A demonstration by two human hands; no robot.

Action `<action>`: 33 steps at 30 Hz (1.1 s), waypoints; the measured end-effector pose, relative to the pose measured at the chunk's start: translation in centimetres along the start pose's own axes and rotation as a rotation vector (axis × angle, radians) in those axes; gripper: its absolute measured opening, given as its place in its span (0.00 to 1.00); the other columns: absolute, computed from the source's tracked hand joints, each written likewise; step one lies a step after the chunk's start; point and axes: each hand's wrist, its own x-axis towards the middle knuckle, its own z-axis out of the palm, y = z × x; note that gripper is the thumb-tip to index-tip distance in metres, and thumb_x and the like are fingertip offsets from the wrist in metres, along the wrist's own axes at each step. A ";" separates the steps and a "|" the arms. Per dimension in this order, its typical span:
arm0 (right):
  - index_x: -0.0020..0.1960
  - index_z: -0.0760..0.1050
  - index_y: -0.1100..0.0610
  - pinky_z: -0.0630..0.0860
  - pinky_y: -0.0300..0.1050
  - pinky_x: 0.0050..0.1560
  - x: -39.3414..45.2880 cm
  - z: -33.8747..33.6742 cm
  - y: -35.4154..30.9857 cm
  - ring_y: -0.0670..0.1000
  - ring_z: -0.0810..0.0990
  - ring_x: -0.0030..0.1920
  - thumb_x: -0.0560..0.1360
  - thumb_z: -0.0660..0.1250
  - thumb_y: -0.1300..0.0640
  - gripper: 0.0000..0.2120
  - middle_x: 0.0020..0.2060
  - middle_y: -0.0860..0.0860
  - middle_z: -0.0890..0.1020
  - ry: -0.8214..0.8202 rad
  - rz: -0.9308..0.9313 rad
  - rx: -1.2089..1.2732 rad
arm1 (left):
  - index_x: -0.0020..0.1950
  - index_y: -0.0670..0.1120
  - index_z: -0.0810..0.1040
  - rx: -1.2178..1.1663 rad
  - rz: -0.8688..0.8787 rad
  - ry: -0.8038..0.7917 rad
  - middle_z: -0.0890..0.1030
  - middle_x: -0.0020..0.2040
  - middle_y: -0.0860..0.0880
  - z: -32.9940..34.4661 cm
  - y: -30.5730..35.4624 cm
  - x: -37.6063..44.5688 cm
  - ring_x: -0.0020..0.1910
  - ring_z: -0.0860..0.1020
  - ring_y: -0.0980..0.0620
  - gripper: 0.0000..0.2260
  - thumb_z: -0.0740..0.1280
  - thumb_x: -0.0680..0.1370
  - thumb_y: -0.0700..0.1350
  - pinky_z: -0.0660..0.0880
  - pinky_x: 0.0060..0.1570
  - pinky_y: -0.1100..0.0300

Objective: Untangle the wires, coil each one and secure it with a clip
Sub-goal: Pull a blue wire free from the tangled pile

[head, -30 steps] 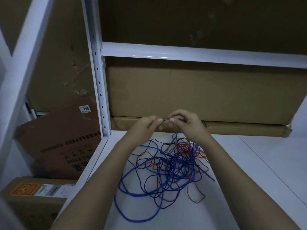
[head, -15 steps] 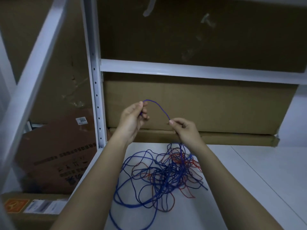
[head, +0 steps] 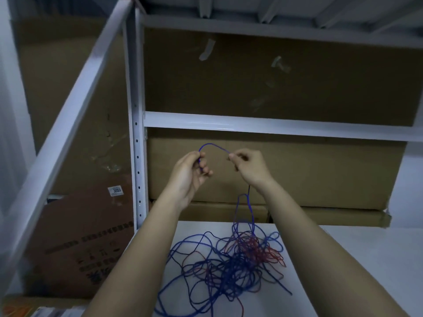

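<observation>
A tangle of thin wires lies on the white shelf surface (head: 357, 259): a long blue wire (head: 214, 146) and a red wire (head: 272, 253) mixed through it. Both hands are raised above the pile. My left hand (head: 191, 172) pinches the blue wire near its end, which hangs down past the fingers. My right hand (head: 248, 168) pinches the same wire a short span away, so a small arch of blue stands between the hands. From under my right hand the blue wire drops straight down into the tangle. No clip is visible.
A white metal shelf upright (head: 137, 156) stands just left of my left hand, with a crossbeam (head: 274, 126) above the hands. Large cardboard boxes (head: 297, 175) fill the back of the shelf. More boxes (head: 77, 243) sit lower left.
Both hands rose from just above the pile and drew apart, lifting the blue wire into an arch. The view tilted upward, showing more of the upper shelf.
</observation>
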 end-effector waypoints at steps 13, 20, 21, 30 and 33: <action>0.46 0.79 0.54 0.66 0.46 0.30 -9.7 5.7 5.1 0.52 0.73 0.30 0.80 0.60 0.51 0.11 0.29 0.52 0.76 -0.190 -0.188 -0.240 | 0.51 0.41 0.75 0.097 0.093 0.102 0.84 0.46 0.46 -4.0 -2.7 -1.3 0.45 0.84 0.55 0.09 0.56 0.83 0.42 0.79 0.47 0.66; 0.49 0.78 0.57 0.64 0.40 0.32 -14.1 5.9 6.3 0.47 0.71 0.30 0.82 0.58 0.53 0.12 0.31 0.48 0.75 -0.376 -0.271 -0.275 | 0.41 0.44 0.68 0.544 0.113 0.157 0.79 0.60 0.45 -7.6 -7.2 -2.6 0.60 0.78 0.52 0.10 0.58 0.83 0.43 0.70 0.57 0.68; 0.50 0.78 0.57 0.65 0.37 0.31 -14.5 5.6 6.5 0.46 0.71 0.29 0.81 0.59 0.54 0.11 0.31 0.47 0.76 -0.393 -0.252 -0.282 | 0.40 0.45 0.66 0.729 0.140 0.109 0.80 0.58 0.47 -8.3 -7.9 -3.1 0.56 0.79 0.52 0.12 0.58 0.83 0.44 0.70 0.52 0.69; 0.49 0.82 0.57 0.70 0.36 0.36 -14.2 4.0 8.8 0.45 0.74 0.37 0.77 0.65 0.56 0.09 0.38 0.49 0.82 -0.019 -0.467 -0.343 | 0.48 0.43 0.79 1.178 0.052 -0.247 0.82 0.40 0.53 -10.9 -10.8 -7.0 0.34 0.78 0.57 0.11 0.58 0.83 0.44 0.73 0.41 0.63; 0.48 0.82 0.60 0.68 0.31 0.41 -13.4 4.5 9.5 0.45 0.75 0.39 0.77 0.65 0.57 0.10 0.39 0.52 0.83 0.102 -0.514 -0.283 | 0.46 0.38 0.79 0.943 -0.080 -0.251 0.84 0.41 0.52 -9.9 -9.8 -8.3 0.29 0.76 0.55 0.14 0.56 0.83 0.41 0.71 0.35 0.68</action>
